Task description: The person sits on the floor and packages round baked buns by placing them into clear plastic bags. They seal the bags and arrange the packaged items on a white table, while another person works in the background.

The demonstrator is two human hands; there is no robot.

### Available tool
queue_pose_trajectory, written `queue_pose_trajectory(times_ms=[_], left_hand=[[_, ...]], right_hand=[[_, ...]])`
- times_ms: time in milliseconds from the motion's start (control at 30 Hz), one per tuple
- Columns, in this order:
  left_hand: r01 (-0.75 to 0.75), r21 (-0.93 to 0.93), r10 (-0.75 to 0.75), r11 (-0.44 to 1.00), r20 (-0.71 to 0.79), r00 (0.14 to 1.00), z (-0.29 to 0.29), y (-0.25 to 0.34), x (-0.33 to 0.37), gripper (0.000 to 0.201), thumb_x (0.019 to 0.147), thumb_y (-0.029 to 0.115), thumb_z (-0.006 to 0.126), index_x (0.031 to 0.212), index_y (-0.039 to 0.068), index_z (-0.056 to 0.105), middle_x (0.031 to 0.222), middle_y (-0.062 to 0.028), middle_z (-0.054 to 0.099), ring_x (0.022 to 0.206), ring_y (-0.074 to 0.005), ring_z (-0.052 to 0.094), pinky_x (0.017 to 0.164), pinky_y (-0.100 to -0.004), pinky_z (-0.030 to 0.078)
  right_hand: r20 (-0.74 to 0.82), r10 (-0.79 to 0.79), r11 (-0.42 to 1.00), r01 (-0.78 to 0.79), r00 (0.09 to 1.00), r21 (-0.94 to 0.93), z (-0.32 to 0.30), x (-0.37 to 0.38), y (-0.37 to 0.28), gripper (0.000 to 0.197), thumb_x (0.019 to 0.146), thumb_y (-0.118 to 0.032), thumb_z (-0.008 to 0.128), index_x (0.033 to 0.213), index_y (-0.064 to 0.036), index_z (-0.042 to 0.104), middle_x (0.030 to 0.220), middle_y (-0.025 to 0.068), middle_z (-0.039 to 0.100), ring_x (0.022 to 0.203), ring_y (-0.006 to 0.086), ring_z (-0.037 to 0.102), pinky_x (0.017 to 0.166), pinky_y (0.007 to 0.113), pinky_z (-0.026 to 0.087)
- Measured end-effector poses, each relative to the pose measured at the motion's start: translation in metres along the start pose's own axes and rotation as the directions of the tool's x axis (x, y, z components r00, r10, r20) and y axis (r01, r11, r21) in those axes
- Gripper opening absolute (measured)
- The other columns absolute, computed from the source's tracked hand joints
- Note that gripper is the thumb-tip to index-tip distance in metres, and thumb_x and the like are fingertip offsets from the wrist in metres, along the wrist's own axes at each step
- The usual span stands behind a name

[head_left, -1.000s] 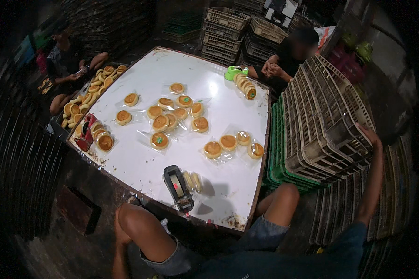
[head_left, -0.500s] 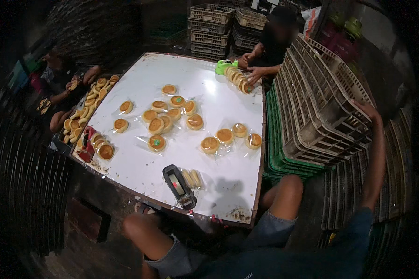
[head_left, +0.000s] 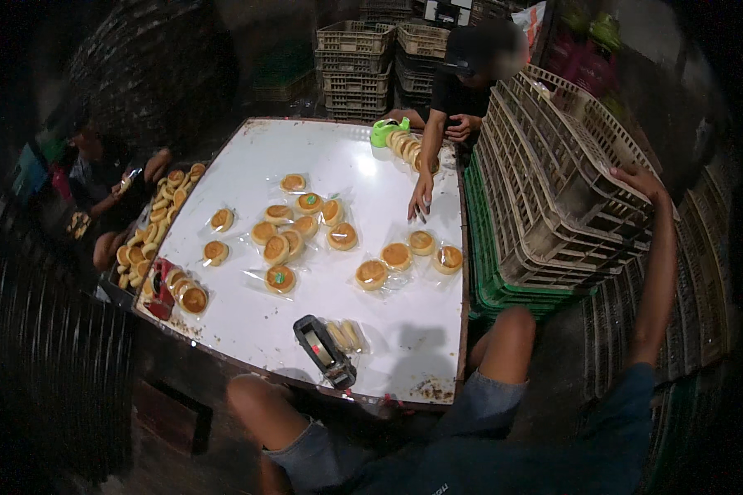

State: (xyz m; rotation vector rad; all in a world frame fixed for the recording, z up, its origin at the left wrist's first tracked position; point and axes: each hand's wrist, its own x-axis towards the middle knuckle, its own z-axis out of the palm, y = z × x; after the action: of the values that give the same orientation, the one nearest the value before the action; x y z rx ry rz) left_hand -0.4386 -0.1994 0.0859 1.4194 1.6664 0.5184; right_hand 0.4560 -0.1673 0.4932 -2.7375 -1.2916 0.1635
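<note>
On the right, my right arm is stretched forward, and my right hand [head_left: 642,183] is closed over the upper rim of a beige plastic crate [head_left: 563,157]. This crate tops a tall stack beside the table, with green crates [head_left: 488,272] at the bottom. My left hand is out of the picture. In front of my knees, a black tape dispenser [head_left: 325,353] rests near the table's edge. Beside it lies a clear bag of pale buns [head_left: 346,336]. Round browned buns in clear wrappers, such as this one [head_left: 280,279], are spread over the white table [head_left: 247,181].
A co-worker's hand [head_left: 422,198] reaches over the table's far right, beside a row of buns [head_left: 404,148] and a green tape dispenser [head_left: 385,132]. At left, another person sits by a bun-filled crate [head_left: 153,219]. A red dispenser [head_left: 163,289] stands at the left corner.
The co-worker at the far right has stretched an arm forward over the table, toward the wrapped buns. My view has shifted slightly; my right hand stays on the crate rim.
</note>
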Motion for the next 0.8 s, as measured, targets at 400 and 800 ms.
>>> queue_pose_trajectory(times_ms=[400, 800], left_hand=[[0.02, 0.049, -0.023, 0.999, 0.075, 0.997, -0.002, 0.017, 0.015, 0.078, 0.066, 0.025, 0.084, 0.133, 0.005, 0.051, 0.13, -0.0209, 0.057, 0.123, -0.0358, 0.054, 0.102, -0.0443, 0.044], [-0.021, 0.128, -0.001, 0.992, 0.171, 0.985, -0.011, -0.026, 0.006, 0.071, 0.068, 0.022, 0.082, 0.131, 0.005, 0.054, 0.127, -0.0224, 0.059, 0.121, -0.0378, 0.055, 0.101, -0.0443, 0.045]], right_hand=[[-0.083, 0.042, 0.997, -0.047, 0.996, -0.053, -0.002, 0.006, 0.013, 0.097, 0.069, -0.087, 0.056, 0.111, -0.0007, 0.069, 0.111, 0.0226, 0.066, 0.107, 0.0324, 0.063, 0.092, 0.049, 0.048], [-0.061, -0.013, 1.0, 0.013, 0.998, -0.005, -0.012, 0.007, 0.026, 0.101, 0.074, -0.08, 0.06, 0.133, 0.0008, 0.057, 0.135, 0.0231, 0.056, 0.126, 0.036, 0.053, 0.105, 0.048, 0.042]])
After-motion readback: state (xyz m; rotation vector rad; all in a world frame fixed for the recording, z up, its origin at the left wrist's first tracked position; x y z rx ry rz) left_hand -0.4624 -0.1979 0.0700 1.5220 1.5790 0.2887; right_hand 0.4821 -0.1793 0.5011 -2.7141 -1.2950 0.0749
